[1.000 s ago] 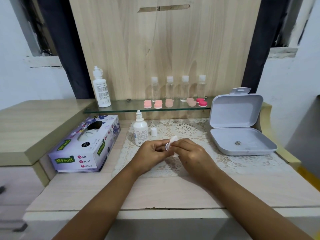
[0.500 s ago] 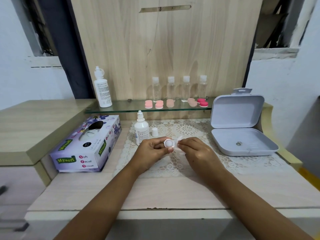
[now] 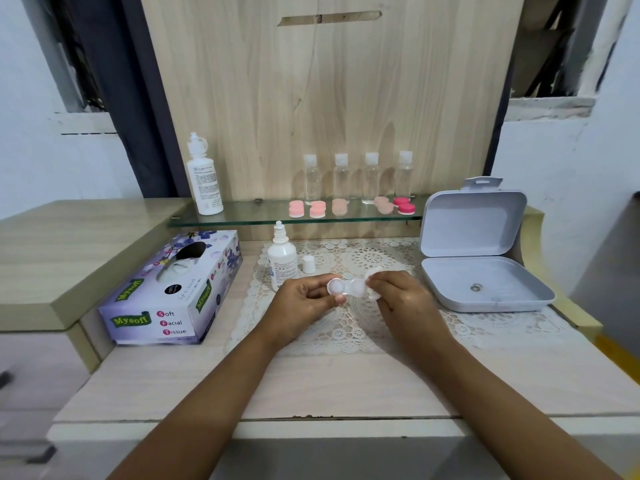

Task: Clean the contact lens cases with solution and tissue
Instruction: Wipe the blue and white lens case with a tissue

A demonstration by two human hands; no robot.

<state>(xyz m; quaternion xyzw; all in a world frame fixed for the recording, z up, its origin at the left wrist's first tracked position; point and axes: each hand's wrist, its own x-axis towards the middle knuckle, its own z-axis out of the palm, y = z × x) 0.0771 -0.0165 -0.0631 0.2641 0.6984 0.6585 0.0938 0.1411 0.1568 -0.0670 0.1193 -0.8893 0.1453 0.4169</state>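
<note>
A white two-well contact lens case (image 3: 346, 287) with its wells open and no caps is held above the lace mat. My left hand (image 3: 301, 306) pinches its left well. My right hand (image 3: 403, 301) grips a small crumpled tissue (image 3: 373, 292) at the case's right end. An uncapped small solution bottle (image 3: 282, 259) stands behind my left hand, with its white cap (image 3: 308, 264) beside it. Several pink lens cases (image 3: 317, 208) lie on the glass shelf.
A purple tissue box (image 3: 173, 296) lies at the left. An open grey hinged box (image 3: 481, 282) sits at the right. A larger white bottle (image 3: 204, 178) and several clear bottles (image 3: 356, 176) stand on the glass shelf (image 3: 242, 218). A lace mat (image 3: 346, 327) covers the tabletop.
The tissue was pressed into the case between both hands. Now my right hand has drawn it off to the right and the case lies turned flat, showing both open wells.
</note>
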